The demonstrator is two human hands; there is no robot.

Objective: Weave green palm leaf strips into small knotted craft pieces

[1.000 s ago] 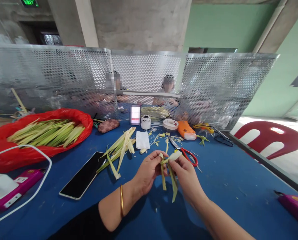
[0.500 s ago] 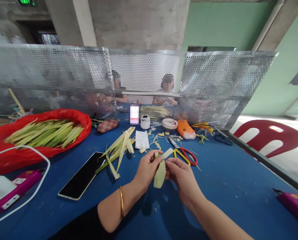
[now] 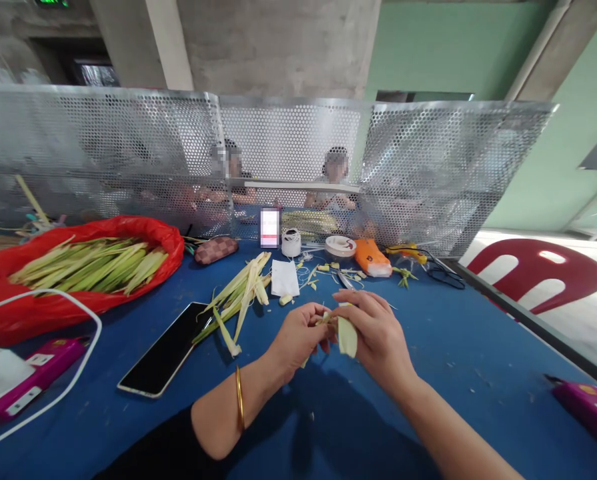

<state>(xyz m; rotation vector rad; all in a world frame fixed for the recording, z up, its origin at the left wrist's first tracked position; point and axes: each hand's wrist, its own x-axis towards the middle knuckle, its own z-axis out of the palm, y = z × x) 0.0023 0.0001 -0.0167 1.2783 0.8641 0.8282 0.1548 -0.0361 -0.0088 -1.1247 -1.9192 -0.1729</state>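
Between my two hands, over the blue tabletop (image 3: pixel 458 373), is a pale green corn husk (image 3: pixel 347 337). My left hand (image 3: pixel 296 339), with a gold bangle (image 3: pixel 239 400) at the wrist, pinches its gathered end. My right hand (image 3: pixel 381 333) is closed around the husk's wider flap, which hangs down in front of the fingers. Scissors (image 3: pixel 345 281) lie just beyond my right hand, which covers their handles. A bundle of loose corn husk strips (image 3: pixel 245 290) rests left of my hands, partly over a dark phone (image 3: pixel 165 353).
A red plastic bag (image 3: pixel 173 247) of husks stands at left, near a purple power strip (image 3: pixel 41 367) with a white cable. Behind my hands are white paper (image 3: pixel 284 278), a thread spool (image 3: pixel 291 243), a tape roll (image 3: pixel 341 248) and an orange packet (image 3: pixel 373 258). A perforated metal divider (image 3: pixel 428 160) closes the back.
My right hand has shifted up and over the husk, now hiding the scissors' handles. The husk has turned, its flap swinging to the right between my hands.
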